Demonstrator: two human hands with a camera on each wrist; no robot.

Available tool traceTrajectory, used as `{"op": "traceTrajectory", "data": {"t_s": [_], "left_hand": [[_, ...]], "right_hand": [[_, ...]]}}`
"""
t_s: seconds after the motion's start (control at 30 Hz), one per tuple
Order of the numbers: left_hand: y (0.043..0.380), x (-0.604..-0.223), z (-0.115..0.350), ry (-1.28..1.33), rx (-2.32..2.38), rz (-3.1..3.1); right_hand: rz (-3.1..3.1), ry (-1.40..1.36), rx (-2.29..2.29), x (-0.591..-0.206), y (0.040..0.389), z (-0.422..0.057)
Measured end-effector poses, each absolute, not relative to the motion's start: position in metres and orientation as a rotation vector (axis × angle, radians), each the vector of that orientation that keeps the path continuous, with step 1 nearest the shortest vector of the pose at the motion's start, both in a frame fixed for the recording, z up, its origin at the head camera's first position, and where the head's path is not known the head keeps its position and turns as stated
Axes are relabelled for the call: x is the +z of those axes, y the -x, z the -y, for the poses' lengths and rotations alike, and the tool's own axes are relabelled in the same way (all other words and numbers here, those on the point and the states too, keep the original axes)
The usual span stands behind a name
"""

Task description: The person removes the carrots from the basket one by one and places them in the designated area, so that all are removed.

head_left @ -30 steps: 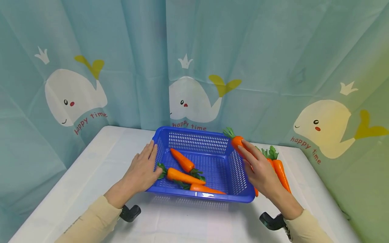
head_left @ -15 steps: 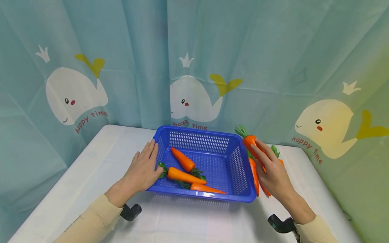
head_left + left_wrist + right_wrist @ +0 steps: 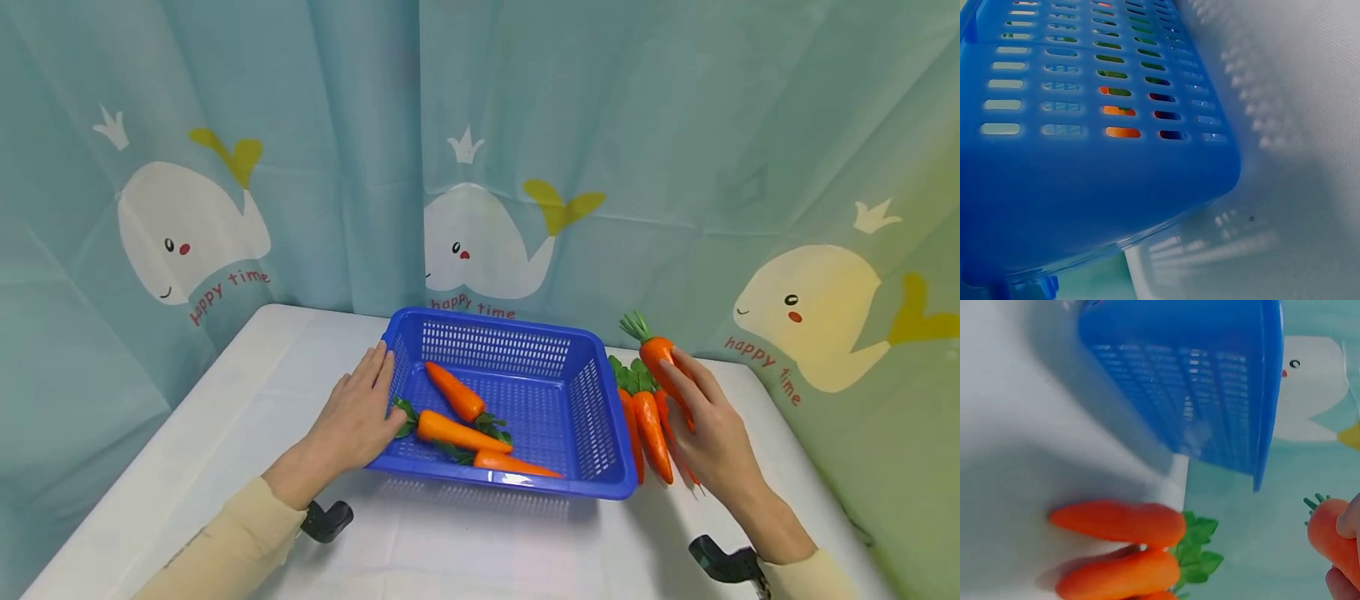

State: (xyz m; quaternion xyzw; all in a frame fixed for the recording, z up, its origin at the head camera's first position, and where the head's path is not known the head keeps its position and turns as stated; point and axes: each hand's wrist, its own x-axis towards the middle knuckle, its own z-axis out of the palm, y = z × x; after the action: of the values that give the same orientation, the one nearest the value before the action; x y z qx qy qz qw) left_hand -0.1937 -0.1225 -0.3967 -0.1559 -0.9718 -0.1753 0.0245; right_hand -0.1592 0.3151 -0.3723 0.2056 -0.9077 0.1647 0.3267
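A blue plastic basket (image 3: 517, 487) with slotted walls stands in the middle of the white table, with three orange carrots inside, one of them a carrot (image 3: 453, 392) pointing to the back left. My left hand (image 3: 348, 417) lies with straight fingers on the basket's left rim. To the right of the basket my right hand (image 3: 708, 429) grips a carrot (image 3: 657, 354) with short green stems, raised above other carrots on the table. In the right wrist view, the gripped carrot (image 3: 1329, 534) shows at the right edge between fingers and thumb. The left wrist view shows only the basket's outer wall (image 3: 1091, 181).
Several carrots (image 3: 651, 437) with leafy tops lie side by side against the basket's right side, partly under my right hand. A blue-green curtain (image 3: 645, 125) printed with whales hangs right behind the table (image 3: 450, 558). Black wrist cameras (image 3: 727, 560) stick out below both wrists.
My right hand has moved to the right with its carrot, from over the basket's right rim to above the carrots beside it. The left hand stays on the left rim.
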Motion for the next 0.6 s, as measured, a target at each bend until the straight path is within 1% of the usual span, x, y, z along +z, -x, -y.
{"op": "traceTrajectory", "data": {"t_s": [0.37,0.6], "left_hand": [[0.193,-0.396,0.122,0.488,-0.560,2.990],[0.194,-0.397,0.122,0.495,-0.557,2.983]], "right_hand": [[2.367,-0.511,0.475,-0.383,0.154,-0.340],[2.417,-0.388,0.485,-0.395,0.147,-0.355]]}}
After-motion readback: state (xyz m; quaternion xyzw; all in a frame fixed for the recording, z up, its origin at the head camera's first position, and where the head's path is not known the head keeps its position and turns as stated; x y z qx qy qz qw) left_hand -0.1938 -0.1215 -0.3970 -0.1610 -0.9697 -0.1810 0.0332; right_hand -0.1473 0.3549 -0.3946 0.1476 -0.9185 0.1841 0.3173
